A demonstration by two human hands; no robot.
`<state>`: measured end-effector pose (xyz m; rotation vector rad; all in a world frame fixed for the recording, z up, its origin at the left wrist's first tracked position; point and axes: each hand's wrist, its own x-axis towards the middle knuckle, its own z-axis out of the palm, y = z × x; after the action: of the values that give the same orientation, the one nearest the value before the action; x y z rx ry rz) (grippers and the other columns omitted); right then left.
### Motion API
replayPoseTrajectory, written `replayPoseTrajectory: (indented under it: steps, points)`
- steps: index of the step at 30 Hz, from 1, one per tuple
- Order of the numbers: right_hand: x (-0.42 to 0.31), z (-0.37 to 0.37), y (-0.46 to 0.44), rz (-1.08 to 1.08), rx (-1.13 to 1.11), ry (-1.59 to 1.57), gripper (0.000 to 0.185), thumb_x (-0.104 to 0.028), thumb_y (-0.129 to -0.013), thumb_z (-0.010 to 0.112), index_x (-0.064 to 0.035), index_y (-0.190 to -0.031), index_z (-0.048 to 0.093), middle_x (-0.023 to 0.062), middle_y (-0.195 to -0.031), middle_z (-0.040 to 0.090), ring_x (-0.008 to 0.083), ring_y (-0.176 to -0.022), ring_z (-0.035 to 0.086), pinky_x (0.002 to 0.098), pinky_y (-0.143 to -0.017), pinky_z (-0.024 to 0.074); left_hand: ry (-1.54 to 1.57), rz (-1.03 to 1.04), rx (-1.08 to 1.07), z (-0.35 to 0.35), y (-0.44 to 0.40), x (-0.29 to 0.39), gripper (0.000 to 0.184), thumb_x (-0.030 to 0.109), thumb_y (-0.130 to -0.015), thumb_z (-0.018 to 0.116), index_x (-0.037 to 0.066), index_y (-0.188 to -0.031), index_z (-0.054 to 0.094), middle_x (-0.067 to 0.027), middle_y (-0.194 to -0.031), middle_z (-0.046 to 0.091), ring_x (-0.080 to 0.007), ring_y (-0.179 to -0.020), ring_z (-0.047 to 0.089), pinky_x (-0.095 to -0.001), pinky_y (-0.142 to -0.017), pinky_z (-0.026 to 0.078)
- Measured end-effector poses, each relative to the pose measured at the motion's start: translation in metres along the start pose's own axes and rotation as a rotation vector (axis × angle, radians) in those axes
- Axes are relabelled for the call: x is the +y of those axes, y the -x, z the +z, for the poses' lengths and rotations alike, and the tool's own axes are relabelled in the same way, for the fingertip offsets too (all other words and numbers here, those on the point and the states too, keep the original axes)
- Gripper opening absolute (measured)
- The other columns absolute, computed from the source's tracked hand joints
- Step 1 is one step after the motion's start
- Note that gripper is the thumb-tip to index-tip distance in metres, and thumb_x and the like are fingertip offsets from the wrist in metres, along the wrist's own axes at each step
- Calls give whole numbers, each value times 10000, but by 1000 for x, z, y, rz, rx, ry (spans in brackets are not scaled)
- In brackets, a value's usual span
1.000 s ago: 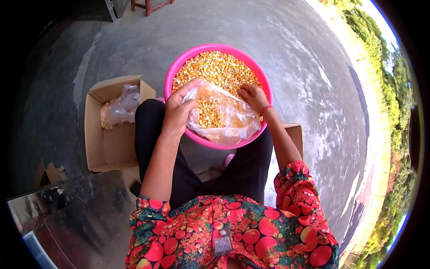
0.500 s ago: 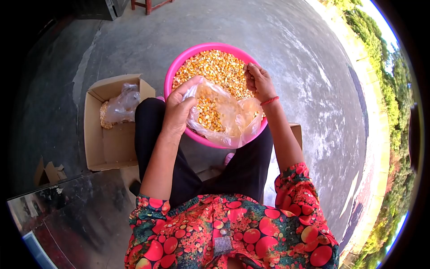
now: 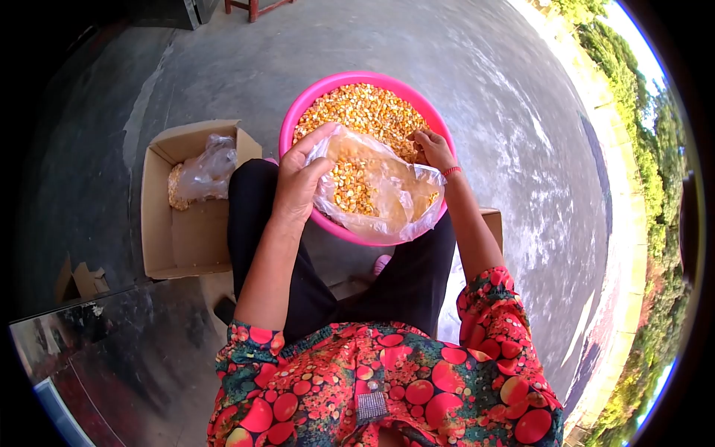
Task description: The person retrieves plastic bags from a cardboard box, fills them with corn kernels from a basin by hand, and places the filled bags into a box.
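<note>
A pink basin (image 3: 289, 128) full of yellow corn kernels (image 3: 366, 112) sits between my knees. My left hand (image 3: 299, 179) is closed on the left rim of a clear plastic bag (image 3: 406, 195), thumb on the near side. The bag lies over the near part of the basin, its mouth spread wide, with some corn kernels inside. My right hand (image 3: 435, 147) is at the right side of the basin, fingers curled down at the loose kernels. What its fingertips hold is hidden. The bag's right edge reaches close to my right wrist, which wears a red bracelet.
On the left stands an open cardboard box (image 3: 167, 246) with a filled plastic bag (image 3: 210, 170) inside. Part of another box (image 3: 491, 222) shows beside my right knee. A red wooden stool (image 3: 255, 9) stands at the far edge of the concrete floor (image 3: 521, 149).
My right hand has lowered from above the basin's right side to the kernels. The bag's mouth has spread wider to the right. My left hand keeps its hold on the bag.
</note>
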<state>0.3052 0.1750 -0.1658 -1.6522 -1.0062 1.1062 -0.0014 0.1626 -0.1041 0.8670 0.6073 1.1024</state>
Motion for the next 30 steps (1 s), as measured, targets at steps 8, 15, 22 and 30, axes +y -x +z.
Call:
replayPoseTrajectory:
  steps: [8,15,22,30]
  points:
    - [-41,-5,14,1,-99,-497,194,-229,-948,480,-62,-890,559,-60,-591,374,21,-413,263,187,-374,216,-32,-36,-24,2,0,-1,577,-101,-703,442,-31,-1275,477,-125,-1271,521,-123,-1084,529,-208,-876,417]
    - [-125,56,76,-97,-406,-503,196,-212,-950,467,-63,-896,584,-45,-606,400,39,-450,271,198,-409,225,-57,-95,-10,2,0,0,581,-104,-703,435,-32,-1278,473,-127,-1275,516,-110,-1048,545,-189,-837,434]
    - [-88,94,102,-540,-468,522,236,-133,-828,595,-69,-1054,615,140,-953,634,295,-900,610,358,-827,480,1,4,16,2,2,4,574,-105,-712,441,-2,-1275,491,-87,-1224,549,-16,-689,518,-144,-531,405]
    - [-78,56,130,-621,-342,1373,718,-126,-652,705,-150,-1318,436,154,-1356,376,352,-1278,321,469,-1030,311,119,-9,-89,-3,10,18,599,-119,-706,416,0,-1290,472,-98,-1250,535,-12,-605,487,-163,-500,392]
